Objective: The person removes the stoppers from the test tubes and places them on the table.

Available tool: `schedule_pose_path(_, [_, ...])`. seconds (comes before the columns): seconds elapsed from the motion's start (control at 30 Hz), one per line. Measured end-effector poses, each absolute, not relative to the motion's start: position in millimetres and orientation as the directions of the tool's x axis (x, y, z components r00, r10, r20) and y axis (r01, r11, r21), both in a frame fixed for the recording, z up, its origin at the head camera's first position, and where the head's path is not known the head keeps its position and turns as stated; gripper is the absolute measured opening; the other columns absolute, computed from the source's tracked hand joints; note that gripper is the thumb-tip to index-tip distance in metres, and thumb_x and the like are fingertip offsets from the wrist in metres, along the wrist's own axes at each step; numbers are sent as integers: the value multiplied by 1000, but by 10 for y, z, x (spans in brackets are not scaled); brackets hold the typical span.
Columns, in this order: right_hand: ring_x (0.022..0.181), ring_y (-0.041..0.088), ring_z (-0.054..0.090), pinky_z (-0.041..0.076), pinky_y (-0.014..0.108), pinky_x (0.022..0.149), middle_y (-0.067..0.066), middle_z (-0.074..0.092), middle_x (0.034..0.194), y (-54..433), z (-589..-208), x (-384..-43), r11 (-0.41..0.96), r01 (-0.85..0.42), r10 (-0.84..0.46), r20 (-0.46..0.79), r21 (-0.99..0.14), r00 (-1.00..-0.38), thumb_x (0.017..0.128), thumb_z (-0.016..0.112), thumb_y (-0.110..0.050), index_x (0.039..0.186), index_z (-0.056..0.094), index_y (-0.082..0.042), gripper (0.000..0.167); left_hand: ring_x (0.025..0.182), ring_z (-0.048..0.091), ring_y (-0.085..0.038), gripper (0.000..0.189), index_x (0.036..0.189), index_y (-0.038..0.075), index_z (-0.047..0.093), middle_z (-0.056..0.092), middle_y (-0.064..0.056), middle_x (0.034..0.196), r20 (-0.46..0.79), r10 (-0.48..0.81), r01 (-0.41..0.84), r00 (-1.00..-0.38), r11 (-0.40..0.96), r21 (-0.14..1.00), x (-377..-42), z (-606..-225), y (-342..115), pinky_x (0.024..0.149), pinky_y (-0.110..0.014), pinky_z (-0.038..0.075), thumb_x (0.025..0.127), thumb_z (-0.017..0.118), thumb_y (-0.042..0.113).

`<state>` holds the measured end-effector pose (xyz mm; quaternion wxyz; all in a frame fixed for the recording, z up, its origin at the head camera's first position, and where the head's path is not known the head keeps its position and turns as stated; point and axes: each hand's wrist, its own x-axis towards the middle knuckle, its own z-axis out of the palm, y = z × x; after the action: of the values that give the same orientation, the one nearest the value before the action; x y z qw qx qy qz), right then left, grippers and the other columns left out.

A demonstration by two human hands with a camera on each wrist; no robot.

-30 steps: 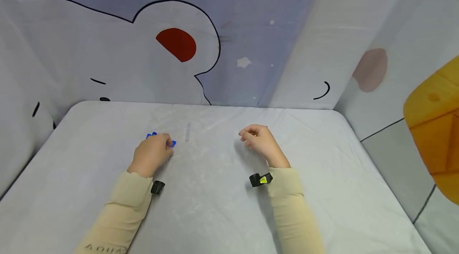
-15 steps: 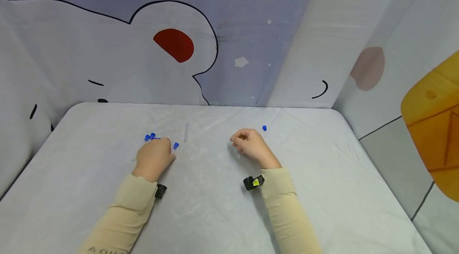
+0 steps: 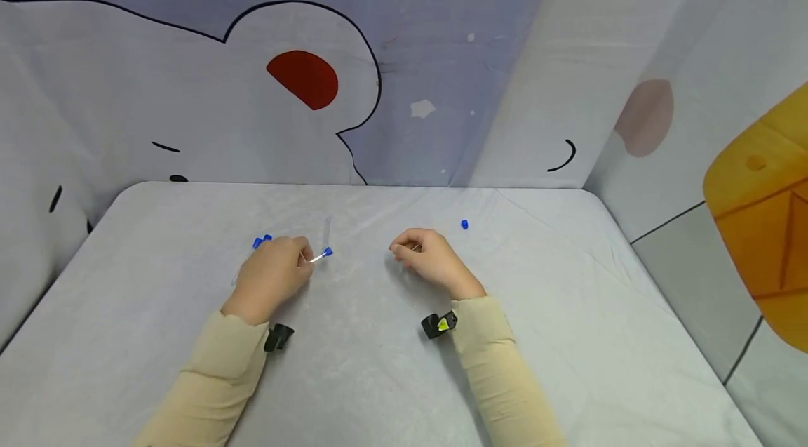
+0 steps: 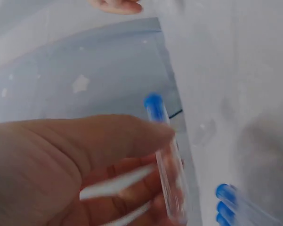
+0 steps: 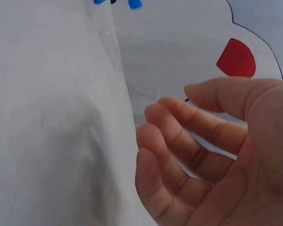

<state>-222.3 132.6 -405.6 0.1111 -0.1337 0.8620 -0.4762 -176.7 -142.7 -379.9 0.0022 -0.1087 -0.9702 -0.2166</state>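
Observation:
A clear test tube with a blue cap (image 4: 155,108) is pinched between the thumb and fingers of my left hand (image 3: 271,273), lifted off the table and tilted. Beside that hand, several more blue-capped test tubes (image 4: 233,200) lie together on the table, partly hidden by it in the head view. Just beyond the held tube lies a clear tube without a cap (image 3: 327,228). My right hand (image 3: 435,263) hovers over the table, fingers loosely curved and holding nothing. A loose blue cap (image 3: 464,224) sits on the table behind it.
The white-covered table (image 3: 366,363) meets a printed fabric backdrop (image 3: 442,68) at its far edge. More fabric walls stand at the left and right, the right one with a yellow-orange figure (image 3: 770,201).
My left hand has picked up a capped tube from the group. My right hand has moved left, bringing the loose blue cap into sight.

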Motion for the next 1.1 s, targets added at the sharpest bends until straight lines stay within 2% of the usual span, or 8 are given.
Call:
schedule_pose_path(0.13, [81, 27, 67, 55, 29, 69, 6, 70, 92, 1274, -4029, -2209, 484, -167, -412, -55, -859, -910, 101, 64, -25, 110, 73, -3, 25, 76, 56, -21, 4, 97, 3, 70, 64, -7, 87, 120, 301, 321, -946, 828, 459, -1737, -3755, -1390, 71, -40, 51, 95, 68, 6])
schedule_pose_path(0.37, [82, 25, 67, 56, 31, 72, 7, 71, 91, 1175, -3977, -2154, 449, -244, -488, -8, -860, -873, 106, 54, -30, 109, 73, -2, 33, 73, 56, -16, 4, 99, 8, 71, 61, -2, 86, 200, 379, 428, -903, 786, 446, -1713, -3728, -1313, 66, -36, 49, 96, 70, 10])
schedule_pose_path(0.6, [84, 21, 67, 56, 31, 76, 5, 69, 89, 1086, -3976, -2111, 439, -346, -572, 38, -829, -819, 105, 57, -30, 106, 71, -3, 31, 71, 53, -13, 7, 101, 7, 73, 61, -1, 85, 242, 421, 486, -874, 774, 407, -1675, -3721, -1272, 64, -31, 48, 95, 72, 8])
schedule_pose_path(0.7, [83, 16, 64, 54, 31, 76, 7, 70, 91, 1072, -3982, -2099, 431, -385, -606, 54, -816, -794, 105, 58, -28, 107, 70, -4, 28, 73, 54, -13, 7, 101, 7, 73, 63, 0, 87, 261, 446, 516, -856, 756, 402, -1657, -3705, -1255, 66, -31, 49, 94, 72, 7])
schedule_pose_path(0.9, [81, 14, 63, 53, 29, 75, 12, 70, 92, 1071, -3986, -2081, 420, -407, -625, 67, -812, -778, 105, 58, -24, 108, 70, -2, 25, 74, 54, -12, 8, 102, 8, 74, 64, 1, 87, 256, 454, 521, -854, 757, 395, -1640, -3720, -1229, 67, -30, 49, 94, 72, 8])
schedule_pose_path(1.1, [74, 12, 57, 47, 24, 66, 2, 65, 81, 1077, -3983, -2076, 426, -424, -634, 71, -799, -770, 104, 59, -24, 97, 68, -1, 26, 78, 56, -12, 5, 99, 9, 74, 66, 3, 88, 243, 460, 520, -854, 752, 405, -1651, -3722, -1218, 71, -32, 50, 95, 72, 10])
